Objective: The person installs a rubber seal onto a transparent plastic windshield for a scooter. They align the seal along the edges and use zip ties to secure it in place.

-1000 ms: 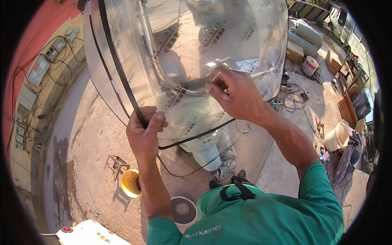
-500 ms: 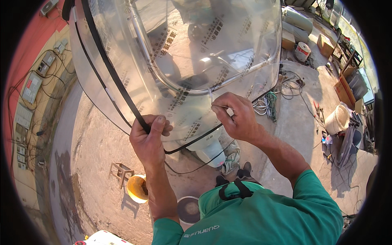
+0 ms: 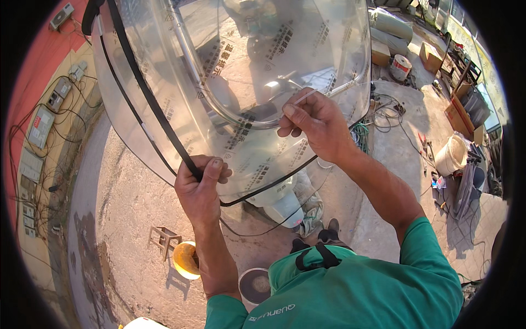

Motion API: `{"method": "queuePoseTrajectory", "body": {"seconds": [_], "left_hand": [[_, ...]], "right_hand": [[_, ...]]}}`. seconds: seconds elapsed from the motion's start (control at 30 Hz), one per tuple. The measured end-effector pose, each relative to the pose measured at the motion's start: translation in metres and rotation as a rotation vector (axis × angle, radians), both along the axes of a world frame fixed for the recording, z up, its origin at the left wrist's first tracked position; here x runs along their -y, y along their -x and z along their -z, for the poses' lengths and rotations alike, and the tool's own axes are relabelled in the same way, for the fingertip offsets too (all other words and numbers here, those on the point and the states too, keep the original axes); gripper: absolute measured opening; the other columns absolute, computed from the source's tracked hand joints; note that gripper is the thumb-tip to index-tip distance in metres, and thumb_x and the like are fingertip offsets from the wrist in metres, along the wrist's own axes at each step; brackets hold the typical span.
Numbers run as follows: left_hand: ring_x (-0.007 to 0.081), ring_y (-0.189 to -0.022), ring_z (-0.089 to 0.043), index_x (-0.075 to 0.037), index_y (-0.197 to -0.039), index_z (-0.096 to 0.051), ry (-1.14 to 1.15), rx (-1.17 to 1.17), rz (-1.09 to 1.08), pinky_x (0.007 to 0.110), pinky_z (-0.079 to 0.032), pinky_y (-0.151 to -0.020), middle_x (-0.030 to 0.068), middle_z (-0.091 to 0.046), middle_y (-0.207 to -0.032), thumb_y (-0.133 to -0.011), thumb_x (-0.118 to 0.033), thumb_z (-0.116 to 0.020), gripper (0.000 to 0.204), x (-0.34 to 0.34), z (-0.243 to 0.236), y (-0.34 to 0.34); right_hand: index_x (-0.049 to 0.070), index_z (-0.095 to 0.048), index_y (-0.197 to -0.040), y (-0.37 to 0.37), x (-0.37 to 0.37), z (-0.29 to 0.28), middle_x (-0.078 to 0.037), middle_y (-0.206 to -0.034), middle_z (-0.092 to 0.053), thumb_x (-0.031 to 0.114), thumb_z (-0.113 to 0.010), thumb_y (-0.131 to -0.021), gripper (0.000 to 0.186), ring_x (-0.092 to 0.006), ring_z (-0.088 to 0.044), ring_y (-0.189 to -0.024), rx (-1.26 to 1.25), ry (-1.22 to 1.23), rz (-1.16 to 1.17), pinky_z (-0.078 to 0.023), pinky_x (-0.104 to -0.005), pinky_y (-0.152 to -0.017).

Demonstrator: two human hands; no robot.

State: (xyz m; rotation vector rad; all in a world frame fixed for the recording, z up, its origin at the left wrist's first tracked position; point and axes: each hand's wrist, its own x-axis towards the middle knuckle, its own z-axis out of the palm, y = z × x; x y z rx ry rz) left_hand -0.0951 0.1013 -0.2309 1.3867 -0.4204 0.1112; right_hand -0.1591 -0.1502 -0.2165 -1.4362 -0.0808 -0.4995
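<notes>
A large clear plastic sheet point(image 3: 257, 159) with dark print and a black edge strip point(image 3: 150, 104) stands before me. My left hand point(image 3: 200, 178) is closed around the black strip at the sheet's lower left, thumb on top. My right hand point(image 3: 315, 120) is raised in front of the sheet, thumb and fingers pinched on a thin white strip that looks like a cable tie point(image 3: 304, 97). Behind that hand runs a bent metal tube point(image 3: 219, 107), partly covered by my fingers. A thin dark cord point(image 3: 241, 234) hangs below the sheet.
A small wooden stool point(image 3: 163, 241) and a yellow round container point(image 3: 186, 260) stand on the ground at left. Near my feet are a bucket point(image 3: 253, 285) and a crumpled cloth bag point(image 3: 312, 205). Tools, a white bucket point(image 3: 452, 156) and cardboard boxes line the right side.
My right hand has moved up and is now turned, with the white strip pointing upward from its pinch. My left hand keeps its hold on the black strip. The view has shifted slightly.
</notes>
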Motion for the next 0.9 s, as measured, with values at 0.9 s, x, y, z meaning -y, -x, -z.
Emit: {"method": "queuePoseTrajectory", "body": {"seconds": [0.9], "left_hand": [[0.0197, -0.065, -0.069, -0.002, -0.102, -0.063, 0.012, 0.043, -0.028, 0.031, -0.056, -0.062, 0.0105, -0.070, -0.080, -0.096, -0.008, -0.075, 0.015, 0.002, 0.010, -0.008]], "right_hand": [[0.004, -0.060, -0.108, -0.001, -0.003, 0.004, -0.005, -0.090, -0.072, 0.018, -0.061, -0.108, 0.014, -0.0142, -0.073, -0.082, 0.082, 0.049, 0.006, -0.056, -0.0279, -0.074]]}}
